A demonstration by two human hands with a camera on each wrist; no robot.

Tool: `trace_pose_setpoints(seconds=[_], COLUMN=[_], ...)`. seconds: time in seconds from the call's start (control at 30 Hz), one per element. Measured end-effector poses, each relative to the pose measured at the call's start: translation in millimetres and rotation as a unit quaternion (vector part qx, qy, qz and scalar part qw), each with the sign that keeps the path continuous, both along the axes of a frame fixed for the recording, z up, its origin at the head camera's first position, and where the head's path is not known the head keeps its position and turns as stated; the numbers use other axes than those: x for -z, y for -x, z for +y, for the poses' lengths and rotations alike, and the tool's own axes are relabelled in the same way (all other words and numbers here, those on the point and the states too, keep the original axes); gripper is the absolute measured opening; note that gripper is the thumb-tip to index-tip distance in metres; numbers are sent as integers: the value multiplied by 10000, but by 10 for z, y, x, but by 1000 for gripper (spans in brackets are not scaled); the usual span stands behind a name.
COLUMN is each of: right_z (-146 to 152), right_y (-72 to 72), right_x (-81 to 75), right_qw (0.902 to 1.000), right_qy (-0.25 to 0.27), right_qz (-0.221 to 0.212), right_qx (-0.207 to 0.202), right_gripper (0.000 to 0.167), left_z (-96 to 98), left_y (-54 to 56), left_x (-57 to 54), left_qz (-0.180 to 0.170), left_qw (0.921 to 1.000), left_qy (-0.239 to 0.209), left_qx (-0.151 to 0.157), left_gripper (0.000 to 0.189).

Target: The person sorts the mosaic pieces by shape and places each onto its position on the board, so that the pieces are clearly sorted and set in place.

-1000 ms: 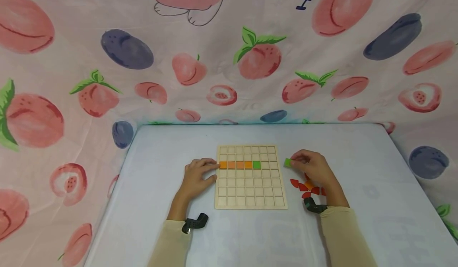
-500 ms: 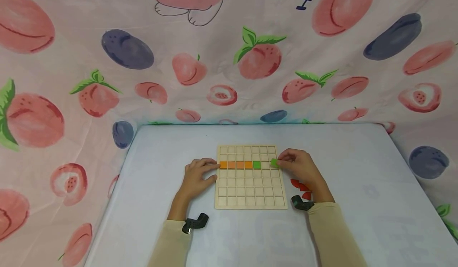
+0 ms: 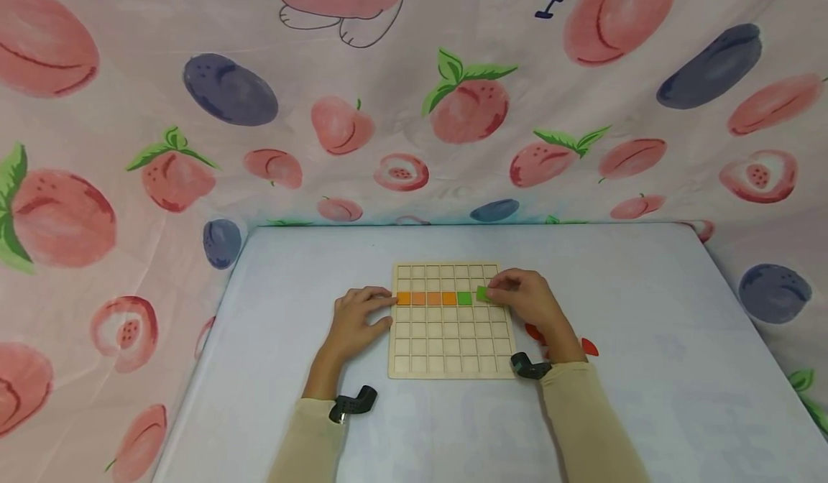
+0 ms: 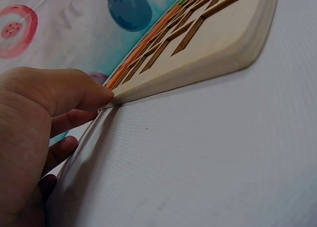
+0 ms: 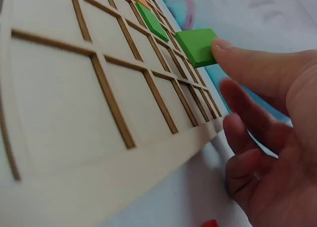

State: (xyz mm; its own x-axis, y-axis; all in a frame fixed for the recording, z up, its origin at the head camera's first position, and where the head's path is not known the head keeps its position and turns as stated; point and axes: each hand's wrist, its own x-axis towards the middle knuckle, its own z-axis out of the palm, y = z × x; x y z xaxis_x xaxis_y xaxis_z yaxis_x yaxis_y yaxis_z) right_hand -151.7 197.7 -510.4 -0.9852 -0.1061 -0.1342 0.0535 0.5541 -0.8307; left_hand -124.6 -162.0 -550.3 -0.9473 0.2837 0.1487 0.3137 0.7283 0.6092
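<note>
A pale wooden grid board (image 3: 451, 346) lies flat on the table. One row holds several orange tiles (image 3: 434, 298) and a green tile (image 3: 464, 298) at their right end. My right hand (image 3: 527, 300) pinches another green square tile (image 5: 194, 43) between thumb and finger. That tile is held over the same row, tilted above the grid in the right wrist view. My left hand (image 3: 352, 321) rests at the board's left edge, its index fingertip by the first orange tile. In the left wrist view the thumb (image 4: 91, 90) touches the board's side.
Red pieces (image 3: 589, 346) lie right of the board, partly hidden under my right forearm. A white cloth covers the table (image 3: 310, 253), and a fruit-print curtain (image 3: 401, 138) hangs behind it. Each wrist wears a black camera (image 3: 354, 402).
My right hand has carried the green tile leftward from beside the board to over the grid row. The left hand has stayed in place.
</note>
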Motion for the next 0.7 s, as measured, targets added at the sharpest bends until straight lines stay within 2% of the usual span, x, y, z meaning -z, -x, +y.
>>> trace_pose_setpoints(seconds=[0.2, 0.4, 0.7], right_z=[9, 0, -79], right_y=[22, 31, 34], right_x=[46, 56, 41], right_qw=[9995, 9991, 9984], right_qy=[106, -39, -459], right_qz=[-177, -324, -195], right_qx=[251, 287, 256], right_gripper=[19, 21, 18], left_z=[3, 0, -1], left_y=[3, 3, 3], left_x=[-7, -7, 6], left_qz=[-49, -60, 47], left_qw=[10000, 10000, 10000], left_qy=[21, 2, -74], left_qx=[3, 2, 31], left_gripper=[35, 35, 35])
